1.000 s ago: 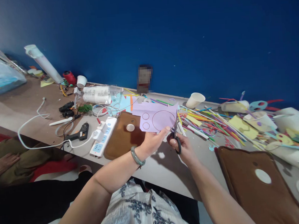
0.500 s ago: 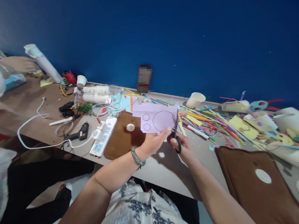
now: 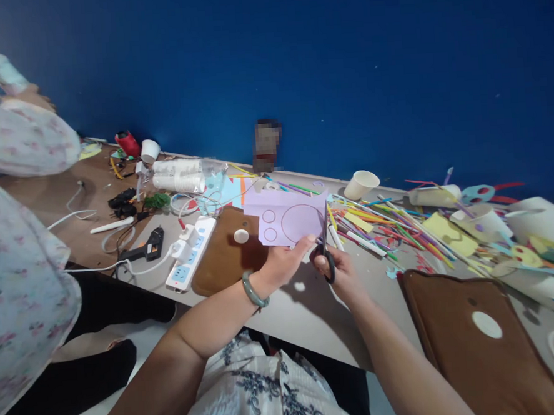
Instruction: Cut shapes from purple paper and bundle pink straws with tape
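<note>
A sheet of purple paper [image 3: 271,201] is pinched at its lower edge by my left hand [image 3: 287,263], which wears a bangle at the wrist. Drawn on the sheet are one large circle and two small ones. My right hand [image 3: 340,272] grips black-handled scissors [image 3: 330,267]. Their blades point away from me at the paper's right edge, beside the large circle. Whether the blades are fully closed is hard to make out. Beneath the paper lies a brown mat [image 3: 223,254] with a white oval on it.
A white power strip [image 3: 191,253] and a glue gun [image 3: 148,245] lie to the left. Colourful sticks [image 3: 400,231], paper cups [image 3: 361,184] and a second brown mat [image 3: 477,339] are on the right. A co-worker's sleeve [image 3: 24,138] reaches in at far left. A blue wall rises behind.
The co-worker at far left has leaned further in and lifted a pale cylindrical thing off the table. My hands, paper and scissors have barely moved.
</note>
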`<control>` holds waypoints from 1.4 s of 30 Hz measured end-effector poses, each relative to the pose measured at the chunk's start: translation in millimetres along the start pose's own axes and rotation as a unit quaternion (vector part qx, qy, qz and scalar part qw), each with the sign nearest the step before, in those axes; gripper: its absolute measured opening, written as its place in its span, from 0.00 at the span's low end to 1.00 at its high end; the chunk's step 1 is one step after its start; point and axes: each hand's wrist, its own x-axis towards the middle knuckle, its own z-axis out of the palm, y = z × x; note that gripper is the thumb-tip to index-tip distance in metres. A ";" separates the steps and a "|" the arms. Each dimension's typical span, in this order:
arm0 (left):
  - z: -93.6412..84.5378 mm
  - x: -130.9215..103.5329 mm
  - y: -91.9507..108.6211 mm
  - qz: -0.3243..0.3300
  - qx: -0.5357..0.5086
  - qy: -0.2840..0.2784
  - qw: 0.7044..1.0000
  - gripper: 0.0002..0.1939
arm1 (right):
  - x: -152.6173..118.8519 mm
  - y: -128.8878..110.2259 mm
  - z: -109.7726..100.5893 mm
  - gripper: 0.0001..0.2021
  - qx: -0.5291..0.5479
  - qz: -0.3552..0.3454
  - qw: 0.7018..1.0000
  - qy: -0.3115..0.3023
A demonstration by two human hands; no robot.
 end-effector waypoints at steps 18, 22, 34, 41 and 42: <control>-1.4 -1.4 4.7 -0.017 -0.007 0.002 1.000 0.09 | 0.1 0.2 -0.2 0.21 0.001 0.009 1.000 -0.002; 0.0 -0.8 3.5 -0.003 -0.017 0.011 1.000 0.09 | -0.1 -1.3 -1.0 0.21 0.003 0.015 1.000 -0.004; -0.7 0.4 3.0 0.015 -0.024 0.013 1.000 0.10 | -0.5 1.1 -1.9 0.20 -0.007 0.024 1.000 -0.003; 0.4 0.5 4.3 0.020 -0.033 0.019 0.999 0.10 | 0.6 0.4 -1.8 0.21 0.000 0.024 1.000 -0.003; 0.4 0.7 3.9 0.021 -0.036 0.020 0.999 0.10 | 0.6 0.3 -1.8 0.21 0.000 0.024 1.000 -0.004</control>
